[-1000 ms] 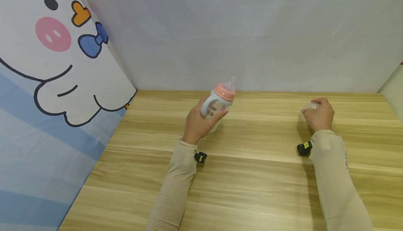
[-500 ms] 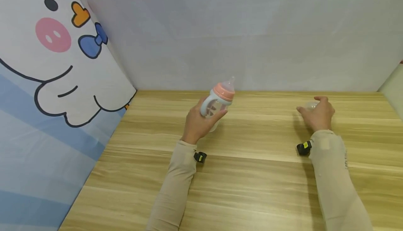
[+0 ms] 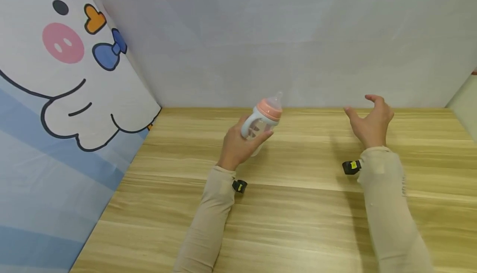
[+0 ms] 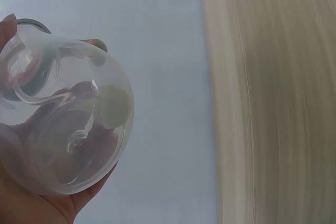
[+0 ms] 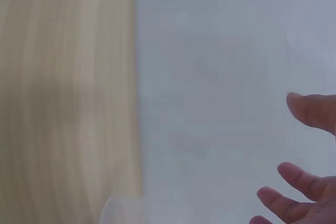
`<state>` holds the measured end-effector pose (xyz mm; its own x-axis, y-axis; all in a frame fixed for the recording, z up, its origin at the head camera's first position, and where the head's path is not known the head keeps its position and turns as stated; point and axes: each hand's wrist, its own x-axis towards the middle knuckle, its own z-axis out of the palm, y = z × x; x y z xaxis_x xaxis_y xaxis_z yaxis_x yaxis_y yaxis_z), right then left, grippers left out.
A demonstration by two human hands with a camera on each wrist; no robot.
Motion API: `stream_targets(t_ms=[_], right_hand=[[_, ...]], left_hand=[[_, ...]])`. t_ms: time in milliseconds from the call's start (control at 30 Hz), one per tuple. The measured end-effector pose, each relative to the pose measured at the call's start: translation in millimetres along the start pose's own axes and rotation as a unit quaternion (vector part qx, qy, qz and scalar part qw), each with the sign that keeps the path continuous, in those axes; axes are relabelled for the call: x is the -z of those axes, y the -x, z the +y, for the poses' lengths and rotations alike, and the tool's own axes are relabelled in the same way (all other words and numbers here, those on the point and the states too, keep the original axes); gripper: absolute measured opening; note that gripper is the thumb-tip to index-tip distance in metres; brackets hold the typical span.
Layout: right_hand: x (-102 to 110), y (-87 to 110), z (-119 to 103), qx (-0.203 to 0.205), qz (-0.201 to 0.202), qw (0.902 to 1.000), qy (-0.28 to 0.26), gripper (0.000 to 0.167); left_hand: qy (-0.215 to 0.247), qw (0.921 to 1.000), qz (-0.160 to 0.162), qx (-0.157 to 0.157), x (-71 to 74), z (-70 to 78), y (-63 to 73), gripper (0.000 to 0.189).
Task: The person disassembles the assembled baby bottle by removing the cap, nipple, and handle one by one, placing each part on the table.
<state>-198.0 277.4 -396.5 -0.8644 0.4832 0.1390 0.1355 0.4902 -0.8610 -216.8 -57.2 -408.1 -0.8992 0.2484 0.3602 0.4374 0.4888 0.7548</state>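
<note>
Left hand in a grip around the tilted baby bottle, right hand free, fingers wide-spread.

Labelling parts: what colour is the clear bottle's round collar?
Round collar: salmon pink, clearest in head view.

From head height I looked forward and down over the table and back wall. Up close, my left wrist view faced the bottle base-on, my right caught the right hand edgewise; both, turned sideways, shared that wall.
</note>
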Motion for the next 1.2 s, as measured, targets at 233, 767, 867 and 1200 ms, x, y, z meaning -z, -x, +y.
stream_targets(t_ms=[233,767,867,1200], right_hand=[[-8.9,8.2,-23.8,0.024,0.021,0.9982,-0.051,0.072],[-42.9,26.9,-63.2,0.104,0.004,0.9790,-0.176,0.061],[-50.1,29.4,-66.4,0.112,-0.013,0.9752,-0.191,0.059],[-77.8,41.1,-69.4,0.127,-0.070,0.9631,-0.226,0.052]], left_hand=[[-0.016,0.9998,-0.005,-0.005,-4.7,2.4,-0.7,0.050],[-0.029,0.9994,0.006,-0.019,-10.7,0.5,-4.4,0.049],[-0.026,0.9994,0.007,-0.021,-10.7,0.8,-5.3,0.049],[-0.026,0.9994,-0.004,-0.021,-14.5,-0.6,-4.8,0.052]])
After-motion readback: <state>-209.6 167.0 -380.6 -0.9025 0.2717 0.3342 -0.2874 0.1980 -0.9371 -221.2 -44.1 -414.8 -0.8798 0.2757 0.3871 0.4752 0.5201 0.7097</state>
